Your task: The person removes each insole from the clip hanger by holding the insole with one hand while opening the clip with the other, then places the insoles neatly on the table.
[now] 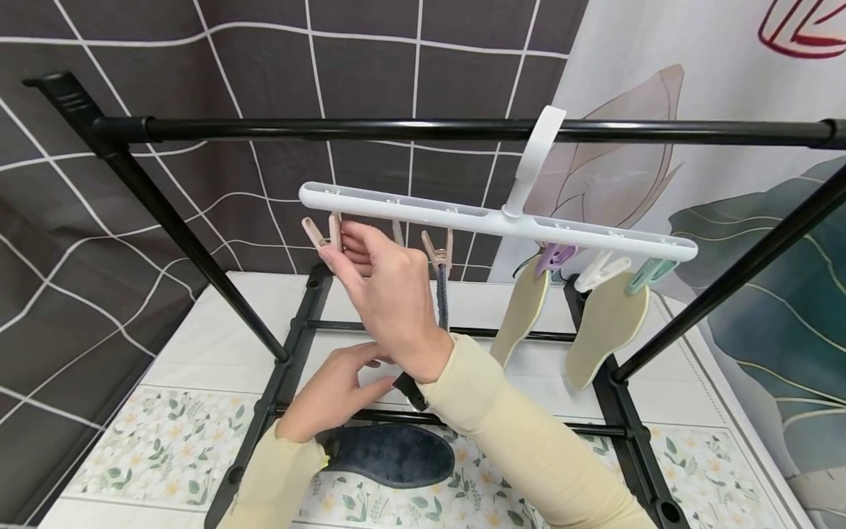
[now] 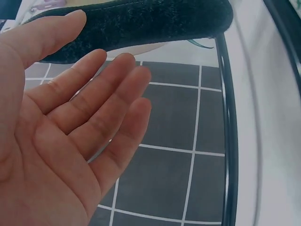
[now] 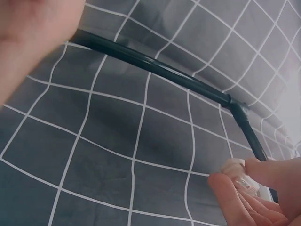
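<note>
My right hand (image 1: 396, 294) pinches a beige clothespin (image 1: 335, 232) under the left end of a white clip hanger (image 1: 423, 211). In the right wrist view, the clothespin (image 3: 245, 180) sits between thumb and fingers. Below the right hand, my left hand (image 1: 340, 393) has its fingers loosely extended and holds nothing. A dark insole (image 1: 443, 297), seen edge-on, hangs from another beige clothespin (image 1: 439, 250); the right forearm hides its lower part. The left wrist view shows a dark insole (image 2: 155, 23) beyond the open palm. Another dark insole (image 1: 390, 455) lies flat below the left hand.
The hanger hooks over a black rack's top bar (image 1: 330, 130). Two cream insoles (image 1: 604, 330) hang at its right half from purple, white and green clothespins (image 1: 651, 273). Black side posts (image 1: 198, 250) and lower bars (image 1: 502, 333) surround the hands. A dark checked curtain (image 1: 264, 81) stands behind.
</note>
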### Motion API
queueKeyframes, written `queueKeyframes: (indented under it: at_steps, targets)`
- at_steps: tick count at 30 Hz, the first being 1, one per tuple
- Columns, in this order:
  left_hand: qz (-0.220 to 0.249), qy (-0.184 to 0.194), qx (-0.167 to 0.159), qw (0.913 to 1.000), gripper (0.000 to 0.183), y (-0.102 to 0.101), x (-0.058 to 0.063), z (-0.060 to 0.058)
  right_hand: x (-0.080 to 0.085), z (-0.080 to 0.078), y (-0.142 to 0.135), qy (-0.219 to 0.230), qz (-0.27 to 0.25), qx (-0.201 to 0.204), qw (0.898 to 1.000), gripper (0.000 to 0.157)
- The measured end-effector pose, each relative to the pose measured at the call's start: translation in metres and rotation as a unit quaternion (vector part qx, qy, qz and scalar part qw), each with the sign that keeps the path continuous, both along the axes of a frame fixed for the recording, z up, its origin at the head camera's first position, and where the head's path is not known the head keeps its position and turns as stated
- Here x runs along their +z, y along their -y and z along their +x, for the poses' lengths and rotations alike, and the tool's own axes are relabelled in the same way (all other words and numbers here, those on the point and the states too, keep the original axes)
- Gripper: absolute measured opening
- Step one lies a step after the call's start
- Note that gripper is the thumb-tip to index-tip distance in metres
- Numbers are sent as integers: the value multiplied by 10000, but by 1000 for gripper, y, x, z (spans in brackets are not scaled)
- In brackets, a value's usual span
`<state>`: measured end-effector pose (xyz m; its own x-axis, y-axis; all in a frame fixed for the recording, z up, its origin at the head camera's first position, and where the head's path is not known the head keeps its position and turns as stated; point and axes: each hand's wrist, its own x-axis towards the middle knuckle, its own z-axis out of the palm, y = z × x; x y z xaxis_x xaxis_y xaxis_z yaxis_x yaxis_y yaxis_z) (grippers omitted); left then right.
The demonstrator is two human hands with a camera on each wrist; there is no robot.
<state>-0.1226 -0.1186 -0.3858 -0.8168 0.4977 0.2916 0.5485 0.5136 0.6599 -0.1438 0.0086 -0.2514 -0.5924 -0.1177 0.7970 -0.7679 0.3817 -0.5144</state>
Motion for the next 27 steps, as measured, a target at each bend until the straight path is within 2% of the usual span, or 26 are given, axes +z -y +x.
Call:
queueKeyframes:
  at_steps: [3,11,19,27]
  targets:
    - [266,-94,-37,9996,23,-4,0,-8,1,0,0,28,-26,72,10000,27]
    - [537,-284,347,9975,22,-11,3,-19,0,3,-3,-39,-82,45,9999,27]
    - [1036,-171,-26,9945,43,-19,7,-23,-2,9,-9,-215,-232,84,9995,27]
    - [1195,-354,-117,9921,57,-28,13,-27,-4,19,-22,-341,-506,223,9979,26]
